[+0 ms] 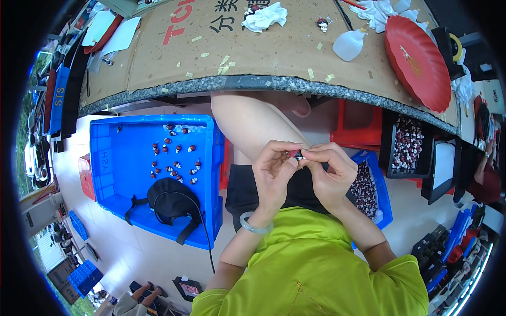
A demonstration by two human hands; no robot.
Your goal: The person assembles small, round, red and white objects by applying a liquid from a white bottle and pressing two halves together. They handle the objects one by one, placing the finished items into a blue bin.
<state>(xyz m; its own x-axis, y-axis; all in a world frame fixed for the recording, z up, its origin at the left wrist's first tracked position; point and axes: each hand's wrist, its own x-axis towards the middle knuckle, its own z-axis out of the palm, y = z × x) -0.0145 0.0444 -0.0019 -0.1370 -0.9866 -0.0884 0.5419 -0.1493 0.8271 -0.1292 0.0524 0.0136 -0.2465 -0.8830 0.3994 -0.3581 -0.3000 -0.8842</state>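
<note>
Above my lap, both hands are closed with their fingertips on a small dark-red and white figurine (294,154). My left hand (273,174) pinches its left side, a pale bangle on that wrist. My right hand (333,174) pinches its right end; the fingers hide much of the figurine. To the left stands a blue crate (126,174) with several similar figurines (176,165) scattered inside and a black bag (176,199) with straps and a cord. By my right side, a blue bin (386,203) holds a heap of such figurines.
Ahead runs a worktable (158,63) covered in cardboard, its stone edge close to my knees. On it are a white bottle (349,45), a red scalloped plate (416,63), a white cloth (266,17) and one figurine (322,24). A black tray (389,152) of figurines sits at right.
</note>
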